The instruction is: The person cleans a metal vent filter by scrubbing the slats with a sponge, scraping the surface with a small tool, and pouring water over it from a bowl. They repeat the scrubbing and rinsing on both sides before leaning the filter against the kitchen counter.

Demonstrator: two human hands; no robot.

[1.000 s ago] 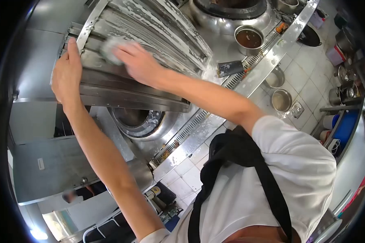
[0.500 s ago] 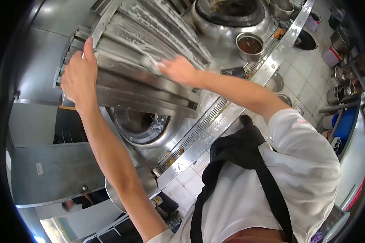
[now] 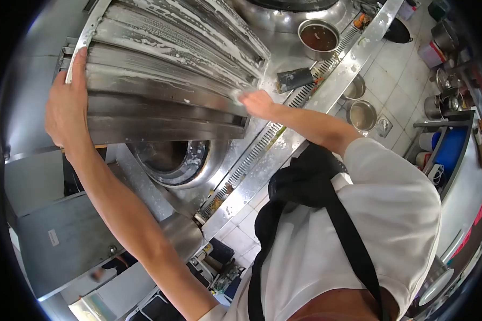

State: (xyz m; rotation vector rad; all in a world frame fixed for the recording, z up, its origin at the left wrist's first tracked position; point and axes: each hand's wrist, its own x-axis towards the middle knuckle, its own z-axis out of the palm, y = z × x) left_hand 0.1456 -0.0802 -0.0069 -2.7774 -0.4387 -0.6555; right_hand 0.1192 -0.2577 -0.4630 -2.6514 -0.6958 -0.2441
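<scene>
A large ridged metal baffle filter [image 3: 160,88] is tilted over the stove, its upper ridges streaked with white suds. My left hand [image 3: 68,109] is wrapped around its left edge, thumb on the front side. At the opposite, right-hand end of the ridges is my right hand [image 3: 260,104], closed and blurred. A pale scrubber [image 3: 236,95] shows at its fingertips, against the filter surface; its exact kind is smeared by motion.
Below the filter is a wok burner [image 3: 168,160]; another burner [image 3: 289,18] stands at the top. A pot of brown liquid [image 3: 318,38] and a black-handled tool [image 3: 294,80] lie near the slotted drain [image 3: 262,147]. Pots [image 3: 362,115] stand beyond the stove edge.
My right hand has moved with the scrubber along the ridges to the filter's right end. My left hand keeps its hold on the edge, and the view has shifted.
</scene>
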